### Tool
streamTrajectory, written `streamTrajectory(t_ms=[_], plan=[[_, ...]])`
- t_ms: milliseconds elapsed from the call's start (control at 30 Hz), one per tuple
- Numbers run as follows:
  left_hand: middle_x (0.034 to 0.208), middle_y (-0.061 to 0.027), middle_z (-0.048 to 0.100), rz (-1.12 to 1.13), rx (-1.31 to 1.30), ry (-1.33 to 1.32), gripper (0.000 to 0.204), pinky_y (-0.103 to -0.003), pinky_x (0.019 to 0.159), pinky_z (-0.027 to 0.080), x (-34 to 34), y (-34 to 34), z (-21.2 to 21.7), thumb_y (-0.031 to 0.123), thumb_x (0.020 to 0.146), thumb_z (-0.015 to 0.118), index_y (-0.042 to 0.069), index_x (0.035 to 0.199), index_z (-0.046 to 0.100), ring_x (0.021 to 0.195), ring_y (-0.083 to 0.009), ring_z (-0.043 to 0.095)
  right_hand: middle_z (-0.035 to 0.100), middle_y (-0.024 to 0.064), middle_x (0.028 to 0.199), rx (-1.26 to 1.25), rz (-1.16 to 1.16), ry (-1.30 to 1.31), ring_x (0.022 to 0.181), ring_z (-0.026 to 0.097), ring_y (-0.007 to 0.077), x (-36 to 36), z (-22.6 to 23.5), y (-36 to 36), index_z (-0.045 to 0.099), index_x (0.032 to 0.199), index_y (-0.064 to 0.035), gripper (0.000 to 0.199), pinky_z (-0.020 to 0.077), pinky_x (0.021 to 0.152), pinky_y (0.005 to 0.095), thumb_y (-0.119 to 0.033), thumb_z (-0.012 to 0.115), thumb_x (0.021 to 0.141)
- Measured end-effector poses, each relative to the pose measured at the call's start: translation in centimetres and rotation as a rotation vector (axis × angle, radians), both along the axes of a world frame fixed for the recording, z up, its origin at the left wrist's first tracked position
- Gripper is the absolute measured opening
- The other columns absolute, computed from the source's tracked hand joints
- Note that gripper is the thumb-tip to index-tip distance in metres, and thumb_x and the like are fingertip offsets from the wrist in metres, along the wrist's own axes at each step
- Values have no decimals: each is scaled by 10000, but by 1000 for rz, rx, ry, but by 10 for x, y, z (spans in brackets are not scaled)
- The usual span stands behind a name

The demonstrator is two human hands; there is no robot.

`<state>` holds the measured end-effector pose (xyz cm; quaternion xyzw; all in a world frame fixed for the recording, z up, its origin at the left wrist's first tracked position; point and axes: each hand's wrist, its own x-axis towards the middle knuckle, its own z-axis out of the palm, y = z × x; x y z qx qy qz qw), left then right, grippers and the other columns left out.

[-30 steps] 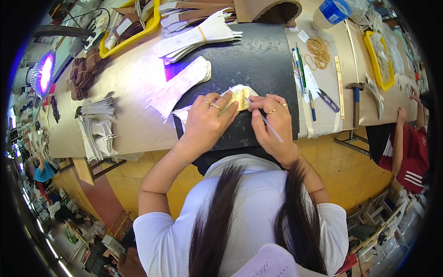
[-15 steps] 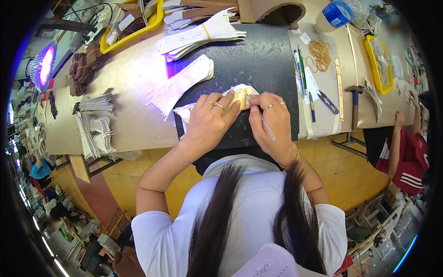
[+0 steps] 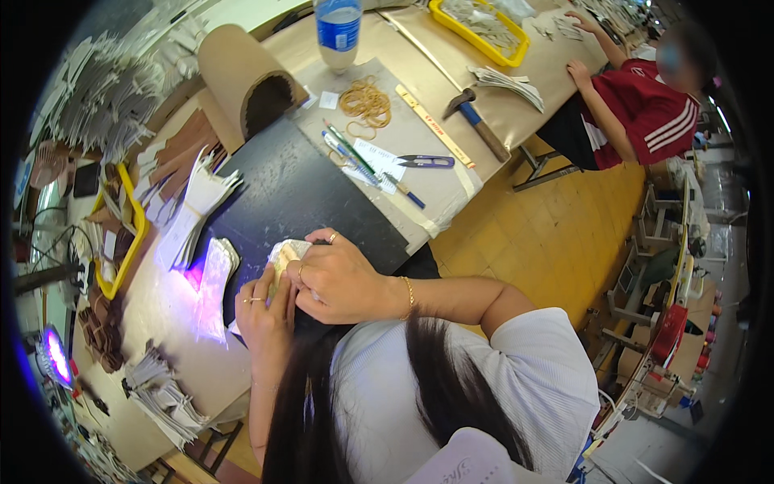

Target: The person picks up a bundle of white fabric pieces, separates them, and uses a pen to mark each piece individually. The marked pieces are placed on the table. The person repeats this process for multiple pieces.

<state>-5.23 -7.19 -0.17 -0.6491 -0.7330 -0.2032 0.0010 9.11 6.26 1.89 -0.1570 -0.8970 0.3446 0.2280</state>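
Note:
On the near edge of the black mat, both of my hands work at a small flat piece, whitish outside with a yellow face. My left hand grips its near side, fingers bent over it. My right hand is closed over the piece from the right, fingertips pressed at the yellow face; what they pinch is hidden. Left of my hands lies a pale, wide-ended piece under purple light. Beyond it rests a stack of similar white pieces held by a band.
Right of the mat lie rubber bands, pens, thread snips, a wooden ruler and a hammer. A bottle and a cardboard tube stand behind. A lamp glows at left. Another person sits at right.
The view has turned, so the table now slants and more of its right side shows. My right hand has closed over the piece, and the thin clear strip at that hand is out of sight.

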Motion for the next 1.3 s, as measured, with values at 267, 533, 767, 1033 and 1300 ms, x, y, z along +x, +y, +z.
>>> streamTrajectory(t_ms=[267,533,767,1033,1300], plan=[[1173,-128,675,25,104,-52,293,-425,881,500,2,1,-5,77,797,825,62,1078,743,1028,-317,624,604,98,1011,10,-75,163,953,617,283,0,-15,8,602,991,-19,132,469,936,418,-110,630,899],[1177,-131,675,107,163,-282,302,-421,905,530,1,-7,-9,19,786,823,38,1072,728,1042,-324,660,591,165,1052,-139,-77,211,996,608,352,7,-17,6,555,1118,11,212,470,928,441,-62,605,924],[1171,-150,688,184,229,-506,380,-378,889,547,-7,-10,-7,20,765,849,28,1109,688,1056,-300,679,593,218,1106,-268,-84,266,978,627,364,9,-21,6,571,1184,5,218,511,887,403,-30,564,969],[1200,-160,653,182,291,-688,426,-366,982,515,-11,-12,-12,-22,771,840,16,1158,667,1137,-262,638,563,202,1149,-469,10,269,1060,613,349,8,-36,-3,535,1218,11,244,494,949,406,-30,550,977],[1170,-139,658,138,287,-608,429,-369,918,542,-10,-13,1,40,744,870,53,1133,690,1079,-286,660,452,175,1276,-798,200,553,1186,588,251,0,-41,-7,435,1318,-7,281,459,1079,403,-77,464,1047]])
